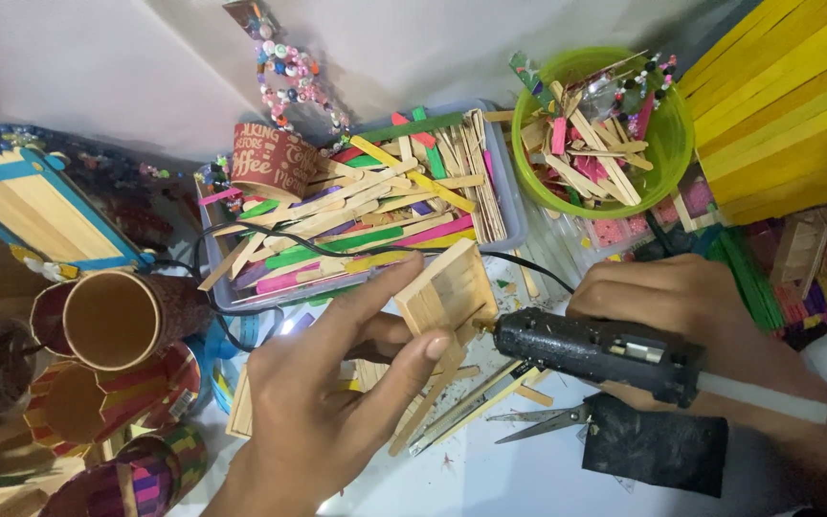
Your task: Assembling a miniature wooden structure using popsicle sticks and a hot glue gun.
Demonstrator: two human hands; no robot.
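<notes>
Left hand (pixel 323 402) fingers pinching small stick panel (pixel 447 292) by edges; looks light, stiff, joints likely fragile. Right hand (pixel 667 306) clenched round black glue gun (pixel 600 352), nozzle touching panel.

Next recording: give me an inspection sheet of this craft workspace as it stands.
Surface: white table, mostly covered.
Job's things: small panel of plain wooden sticks pinched in the left hand; black glue gun in the right hand, nozzle at the panel's edge.
Clutter: clear tray of coloured sticks, green bowl of stick pieces, scissors, stick-clad cups, brown printed cup, beads.
Grippers: both hands closed on their items.
Cables: black cord across the tray.
Surroundings: yellow stick structure at right; blue-edged stick frame at left.
</notes>
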